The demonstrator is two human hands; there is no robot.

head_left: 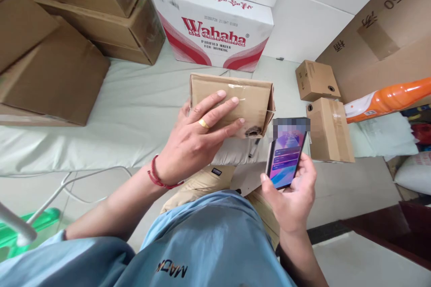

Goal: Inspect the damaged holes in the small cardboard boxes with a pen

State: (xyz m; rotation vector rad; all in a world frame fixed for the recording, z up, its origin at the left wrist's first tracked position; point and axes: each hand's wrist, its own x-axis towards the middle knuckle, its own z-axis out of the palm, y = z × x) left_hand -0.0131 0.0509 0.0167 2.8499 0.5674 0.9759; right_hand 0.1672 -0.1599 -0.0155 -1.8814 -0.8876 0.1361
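Observation:
My left hand (pixel 202 130) wraps over a small brown cardboard box (pixel 251 92), fingers spread across its taped face and the thumb hidden behind the left side. A dark round hole marks the box's lower right corner. In my right hand (pixel 292 193) is a smartphone (pixel 286 159), gripped along its lower edges, with its screen lit purple and blue and its top part pixelated. The phone stands tilted just right of the box. Below the box a thin dark pen-like item (pixel 254 149) lies at the edge of the covered surface.
A pale green cloth (pixel 134 98) covers the surface. Behind stands a white and red Wahaha water carton (pixel 215 27). Large brown boxes (pixel 57 71) fill the left. On the right are two small boxes (pixel 332 132), an orange and white object (pixel 387 101) and a big carton (pixel 380 27).

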